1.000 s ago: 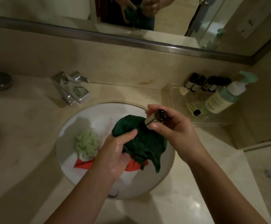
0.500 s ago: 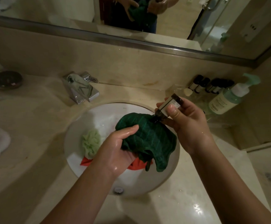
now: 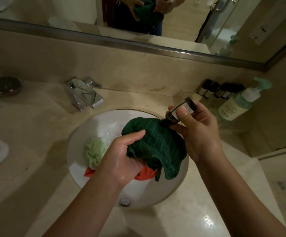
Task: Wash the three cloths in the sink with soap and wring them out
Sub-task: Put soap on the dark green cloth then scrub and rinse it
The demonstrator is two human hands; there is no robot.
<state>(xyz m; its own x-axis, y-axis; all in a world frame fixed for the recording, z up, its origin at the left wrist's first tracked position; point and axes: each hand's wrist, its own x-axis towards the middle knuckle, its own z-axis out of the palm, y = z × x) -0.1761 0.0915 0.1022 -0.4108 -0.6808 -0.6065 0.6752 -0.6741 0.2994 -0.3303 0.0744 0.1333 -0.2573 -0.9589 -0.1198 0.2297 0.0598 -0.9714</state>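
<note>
One head-worn wide-angle view, looking forward and down.

It sits close above both forearms, facing the sink (image 3: 176,182) and the mirror (image 3: 207,31) beyond the left hand (image 3: 121,159) and right hand (image 3: 198,132); no second view shares the scene.

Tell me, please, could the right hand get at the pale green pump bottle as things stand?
Probably not yet: the right hand grips a small dark bottle tipped onto the dark green cloth; the pale green pump bottle stands unobstructed beside it.
</note>
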